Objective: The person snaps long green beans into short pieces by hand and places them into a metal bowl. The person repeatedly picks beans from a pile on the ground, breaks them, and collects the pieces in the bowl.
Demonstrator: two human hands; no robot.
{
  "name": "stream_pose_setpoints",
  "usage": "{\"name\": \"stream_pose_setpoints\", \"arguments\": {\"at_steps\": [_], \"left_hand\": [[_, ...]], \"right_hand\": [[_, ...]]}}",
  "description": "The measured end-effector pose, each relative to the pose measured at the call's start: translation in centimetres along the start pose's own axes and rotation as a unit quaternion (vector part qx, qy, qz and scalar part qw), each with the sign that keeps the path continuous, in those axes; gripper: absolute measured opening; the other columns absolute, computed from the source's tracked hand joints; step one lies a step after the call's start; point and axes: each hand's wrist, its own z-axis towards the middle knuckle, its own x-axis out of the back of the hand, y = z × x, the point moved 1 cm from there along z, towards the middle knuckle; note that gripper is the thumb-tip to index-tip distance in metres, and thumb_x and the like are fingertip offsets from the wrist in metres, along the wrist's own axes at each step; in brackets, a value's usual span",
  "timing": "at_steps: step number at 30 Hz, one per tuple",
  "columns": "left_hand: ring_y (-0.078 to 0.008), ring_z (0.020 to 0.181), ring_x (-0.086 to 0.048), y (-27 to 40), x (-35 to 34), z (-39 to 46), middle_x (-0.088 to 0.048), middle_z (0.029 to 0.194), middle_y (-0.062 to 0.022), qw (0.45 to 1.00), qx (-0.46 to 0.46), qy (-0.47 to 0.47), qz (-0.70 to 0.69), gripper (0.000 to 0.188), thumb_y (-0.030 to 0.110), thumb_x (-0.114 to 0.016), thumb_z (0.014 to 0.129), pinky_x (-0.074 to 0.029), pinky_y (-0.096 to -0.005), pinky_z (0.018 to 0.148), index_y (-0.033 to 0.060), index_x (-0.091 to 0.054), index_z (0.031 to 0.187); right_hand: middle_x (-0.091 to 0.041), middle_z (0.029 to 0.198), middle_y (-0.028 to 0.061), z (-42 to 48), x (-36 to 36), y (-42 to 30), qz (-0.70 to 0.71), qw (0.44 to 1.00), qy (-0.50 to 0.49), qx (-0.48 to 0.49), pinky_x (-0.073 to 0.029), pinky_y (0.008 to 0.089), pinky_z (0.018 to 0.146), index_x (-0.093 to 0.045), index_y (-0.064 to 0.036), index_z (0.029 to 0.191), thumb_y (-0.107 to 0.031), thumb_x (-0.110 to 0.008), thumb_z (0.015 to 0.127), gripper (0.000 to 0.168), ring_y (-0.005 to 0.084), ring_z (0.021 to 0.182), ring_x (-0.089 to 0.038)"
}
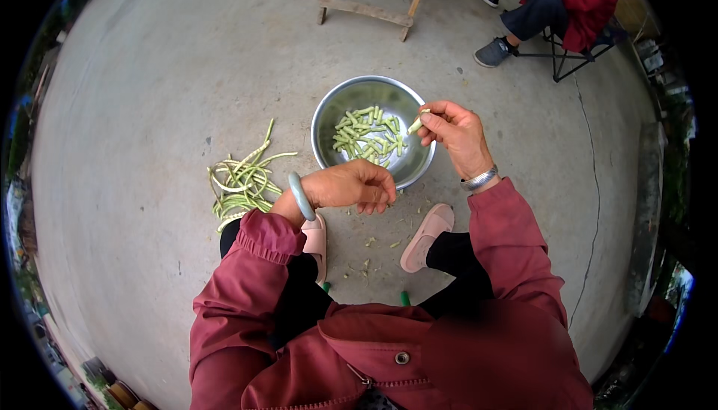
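Note:
Between thumb and fingers my right hand (453, 134) pinches a short piece of green bean (415, 124) at the right rim of a metal basin (317, 124). Cut or snapped bean pieces (359, 129) lie in the basin. My left hand (359, 185), with a pale bangle at the wrist, is at the basin's near rim, its fingers curled inward and pointing down; whether something small is between them cannot be told. To the left, a tangled heap of long green beans (247, 180) lies on the concrete ground.
Small bean scraps (364, 269) are scattered on the ground between my pink slippers (429, 236). Beyond the basin stands a wooden stool or chair frame (367, 10). At upper right another person (552, 6) sits on a folding stool (561, 59).

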Motion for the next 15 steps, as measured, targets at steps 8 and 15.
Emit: {"name": "stream_pose_setpoints", "arguments": {"at_steps": [8,15], "left_hand": [[-0.0065,0.068,-0.058,1.1,0.5,0.5,-0.064,0.081,0.0003,0.967,-0.069,0.21,-0.125,0.019,0.019,-0.055,0.099,-0.047,-0.0221,0.063,0.0027,-0.065,0.102],[-0.0079,0.061,-0.05,0.5,0.9,0.7,-0.058,0.069,-0.0012,0.947,-0.072,0.303,0.079,0.019,0.016,-0.056,0.094,-0.043,-0.0258,0.056,-0.0003,-0.066,0.09]], "right_hand": [[-0.068,0.084,0.0081,-0.7,-2.6,0.1,-0.027,0.997,-0.063,0.02,-0.052,0.0231,0.066,-0.063,0.006,0.108,-0.008,-0.063,0.092,0.022,0.0099,0.069,-0.063],[-0.064,0.095,0.0115,-1.4,-4.1,-0.6,-0.333,0.907,-0.076,0.247,-0.054,0.0328,0.07,-0.062,0.001,0.11,-0.004,-0.063,0.087,0.024,0.0251,0.084,-0.065]]}}
